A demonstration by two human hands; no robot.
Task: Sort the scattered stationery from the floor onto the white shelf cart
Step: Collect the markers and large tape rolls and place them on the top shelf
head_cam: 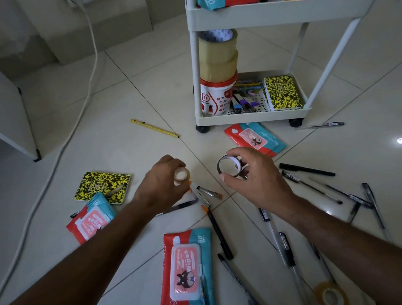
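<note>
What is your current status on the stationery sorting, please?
Left hand grips small tape roll; right hand grips dark tape roll. Both short of white cart. Pens, wipes packs remain on floor.

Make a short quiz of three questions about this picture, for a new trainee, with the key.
1. True or false: the right hand holds a tape roll.
2. How many wipes packs lie on the floor? A) one B) three C) five
3. Fill in: on the cart's bottom shelf, two big tape rolls are stacked on a ____.

Key:
1. True.
2. B: one by the cart, one left, one near.
3. Tub.
</note>
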